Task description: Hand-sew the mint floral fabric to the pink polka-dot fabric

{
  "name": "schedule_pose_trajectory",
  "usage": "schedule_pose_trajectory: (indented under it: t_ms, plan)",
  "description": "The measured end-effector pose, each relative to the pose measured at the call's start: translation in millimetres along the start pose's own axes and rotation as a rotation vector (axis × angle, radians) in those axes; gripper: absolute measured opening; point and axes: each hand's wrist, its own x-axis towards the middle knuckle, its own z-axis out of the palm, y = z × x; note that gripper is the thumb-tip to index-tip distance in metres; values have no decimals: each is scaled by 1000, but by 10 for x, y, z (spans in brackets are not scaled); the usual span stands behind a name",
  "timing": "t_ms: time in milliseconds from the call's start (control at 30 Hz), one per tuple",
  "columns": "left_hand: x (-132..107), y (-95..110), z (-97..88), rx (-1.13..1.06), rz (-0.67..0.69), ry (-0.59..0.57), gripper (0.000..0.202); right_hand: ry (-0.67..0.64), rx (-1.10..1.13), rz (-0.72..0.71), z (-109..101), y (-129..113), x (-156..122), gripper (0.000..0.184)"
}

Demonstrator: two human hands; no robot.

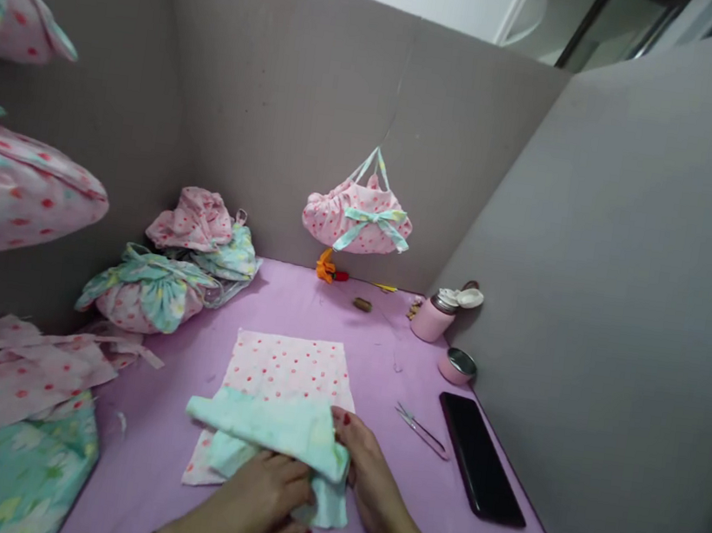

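Both hands are on the green cloth, which lies on the near end of the pink dotted cloth. The left hand pinches its near edge with bent fingers. The right hand holds its right edge, thumb on top. Right of the pink cloth lie small scissors, then a black phone. Behind the phone stand a pink bottle and its lid.

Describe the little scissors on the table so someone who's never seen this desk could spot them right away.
Start at the purple table and find the black phone along its right side. Just left of the phone lie the small scissors, beyond the right hand. They are the only thin, silvery metal thing there.
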Motion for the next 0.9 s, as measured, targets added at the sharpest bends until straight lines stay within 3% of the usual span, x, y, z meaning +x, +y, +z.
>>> schedule_pose_trajectory:
  t_ms: [67, 167, 267, 433, 667, 800, 900]
  plan:
    - [-108, -98, -8, -57, -106, 7, 19, 45, -51, -2, -70, 46, -11, 52]
    - [-264, -354, -180, -68, -243, 159, 25, 57, -134, -4, -133, 56, 11, 59]
    - [-343, -646, -345, 52, -354, 313, 26, 35, -250, -52, -83, -1, 68, 51]
    - [-291, -943, -416, 100, -566, 293, 36, -7, -451, -110, 31, 2, 219, 41]
    - [-345, -915, -438, 116, -556, 163, 18, -27, -462, -178, -7, 41, 118, 32]
    - [-449, -730, -707, -30, -405, 134, 19, -87, -487, -214, 5, -277, -50, 28]
    - [-374, -672, -959, -238, -414, 128, 26, -66, -430, -274, 54, -566, 67, 29]
